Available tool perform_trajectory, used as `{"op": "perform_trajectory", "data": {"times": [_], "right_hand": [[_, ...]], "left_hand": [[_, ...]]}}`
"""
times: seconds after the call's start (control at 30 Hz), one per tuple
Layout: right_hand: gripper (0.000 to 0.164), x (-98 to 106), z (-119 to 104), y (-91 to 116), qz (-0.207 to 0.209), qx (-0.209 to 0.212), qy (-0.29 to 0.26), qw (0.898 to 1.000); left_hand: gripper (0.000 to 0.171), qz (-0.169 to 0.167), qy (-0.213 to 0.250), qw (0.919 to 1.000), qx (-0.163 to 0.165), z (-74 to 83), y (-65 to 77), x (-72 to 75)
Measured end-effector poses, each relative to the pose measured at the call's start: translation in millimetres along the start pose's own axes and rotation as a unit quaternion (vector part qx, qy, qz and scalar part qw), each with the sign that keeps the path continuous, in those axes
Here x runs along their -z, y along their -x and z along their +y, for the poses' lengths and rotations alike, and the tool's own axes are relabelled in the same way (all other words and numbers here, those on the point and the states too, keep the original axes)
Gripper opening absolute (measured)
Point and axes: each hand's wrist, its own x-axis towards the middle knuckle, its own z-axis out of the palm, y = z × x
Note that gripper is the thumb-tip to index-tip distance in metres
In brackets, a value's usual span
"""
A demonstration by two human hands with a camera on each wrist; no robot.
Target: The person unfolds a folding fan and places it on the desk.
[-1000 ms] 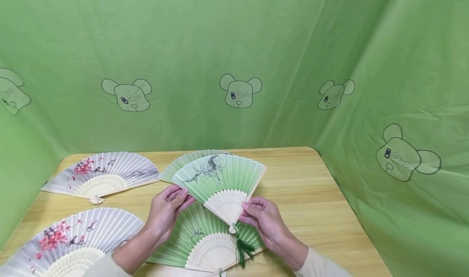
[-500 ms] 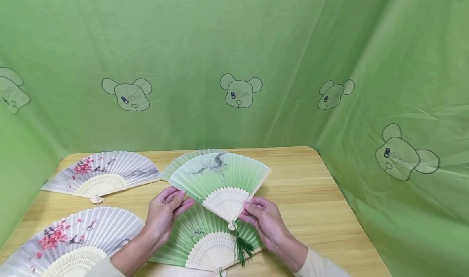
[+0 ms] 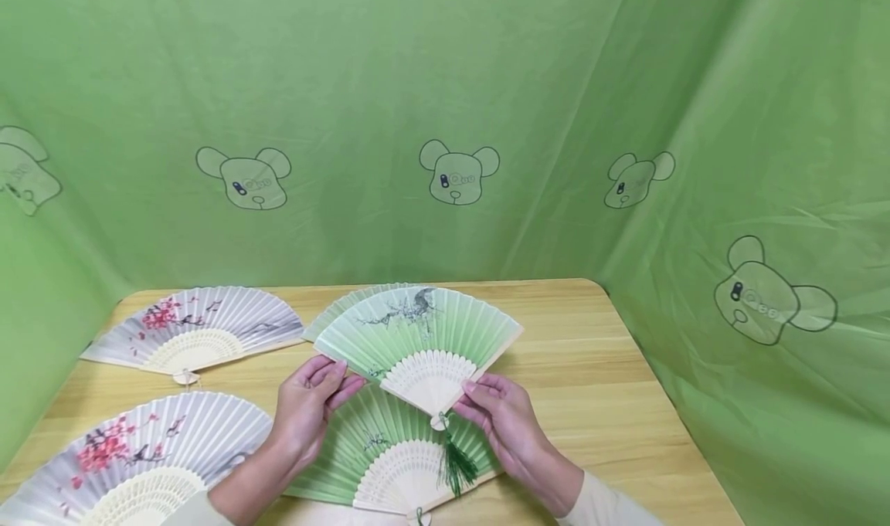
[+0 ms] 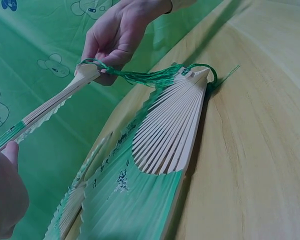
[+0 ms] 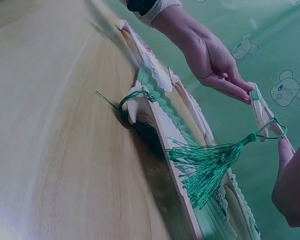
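Observation:
A green folding fan [image 3: 424, 317] with a dark branch print is held spread above the table by both hands. My left hand [image 3: 306, 406] pinches its left edge between thumb and fingers. Near the pivot, on the right guard stick, my right hand [image 3: 504, 418] pinches it. From the pivot hangs a dark green tassel [image 3: 459, 464], also seen in the right wrist view as a bushy tassel [image 5: 210, 167]. Below lies a second open green fan [image 3: 403, 472], flat on the table. Another pale green fan [image 3: 341, 302] is mostly hidden behind the held one.
Two open grey-white fans with pink blossoms lie at the left, a far fan [image 3: 257, 317] and a near fan [image 3: 215, 425] partly cut by the frame. The wooden table [image 3: 591, 356] meets green curtain walls [image 3: 361, 86] with bear-head prints at the back and sides.
The held fan has spread wider, its right edge swinging right and its left edge moving slightly left with my left hand. My right hand has barely moved. The tassel has swung a little left.

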Motion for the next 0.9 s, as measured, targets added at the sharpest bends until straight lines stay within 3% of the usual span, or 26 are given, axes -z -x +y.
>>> {"op": "perform_trajectory", "data": {"times": [0.57,0.9], "right_hand": [[0.026,-1.0,1.9,-1.0,0.026,0.022,-0.034,0.999],[0.021,-1.6,2.0,-0.8,0.025,0.026,-0.055,0.998]], "left_hand": [[0.006,0.014,0.011,0.9998,-0.009,-2.9,0.2,3.0],[0.014,0.02,0.016,0.9997,-0.008,-6.2,2.0,4.6]]}}
